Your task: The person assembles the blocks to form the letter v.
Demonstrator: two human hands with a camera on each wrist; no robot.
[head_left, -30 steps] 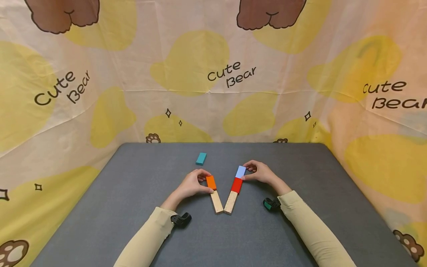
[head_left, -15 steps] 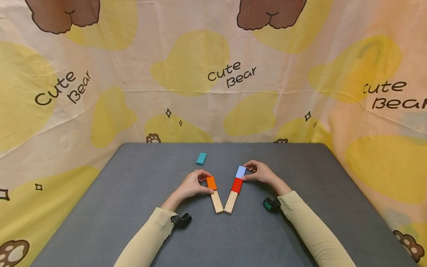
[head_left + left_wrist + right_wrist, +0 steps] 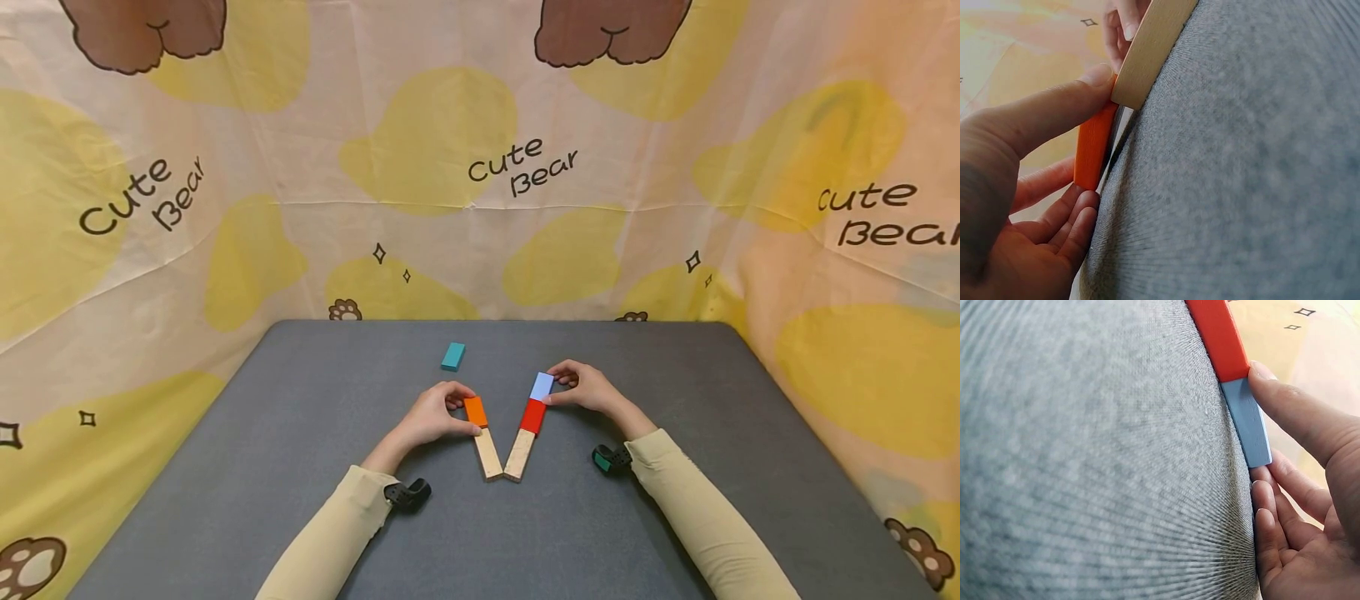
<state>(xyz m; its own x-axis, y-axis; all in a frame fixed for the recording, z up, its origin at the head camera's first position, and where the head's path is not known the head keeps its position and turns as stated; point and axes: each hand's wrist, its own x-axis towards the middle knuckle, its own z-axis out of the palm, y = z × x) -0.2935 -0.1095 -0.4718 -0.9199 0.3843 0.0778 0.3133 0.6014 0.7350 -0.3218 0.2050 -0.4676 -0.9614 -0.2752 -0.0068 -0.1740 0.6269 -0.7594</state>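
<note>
My left hand (image 3: 433, 414) pinches the orange block (image 3: 476, 412) end to end, thumb at its near end and fingertips at the far end. That block lies flat, its near end against a plain wooden block (image 3: 488, 455). My right hand (image 3: 588, 388) pinches the light blue block (image 3: 542, 386), the thumb near its seam with the red block (image 3: 532, 416). Below the red one, a second wooden block (image 3: 519, 455) continues the row. The two rows form a V, their near ends meeting. In the right wrist view the light blue block (image 3: 1247, 422) rests on the table.
A teal block (image 3: 453, 357) lies alone toward the back of the grey table (image 3: 480, 542). A printed cloth (image 3: 420, 142) hangs behind and at both sides. Each wrist carries a black band, the left band (image 3: 408, 495) and the right band (image 3: 611, 459).
</note>
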